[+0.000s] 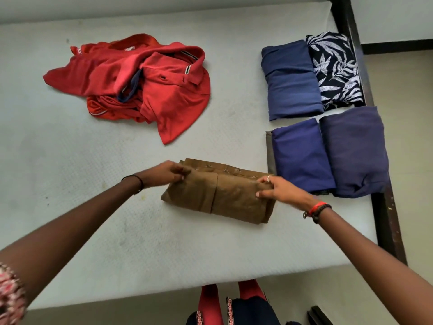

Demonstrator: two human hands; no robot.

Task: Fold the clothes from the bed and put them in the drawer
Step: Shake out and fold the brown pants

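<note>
A folded brown garment (pixel 225 195) lies on the white mattress (pixel 93 207) near its front edge. My left hand (pixel 166 172) pinches the garment's left end, and my right hand (pixel 278 188) grips its right end. A crumpled pile of red shirts (pixel 140 83) sits unfolded at the back left. Along the mattress's right side lie folded clothes: a blue one (pixel 290 80), a dark leaf-print one (pixel 335 69), a purple-blue one (pixel 302 156) and a darker navy one (pixel 353 151). No drawer is in view.
A dark wooden bed frame (pixel 386 219) runs along the mattress's right edge, with beige floor (pixel 412 160) beyond it. My legs in red and navy clothing (pixel 234 306) stand at the bed's front edge. A wall rises behind the bed.
</note>
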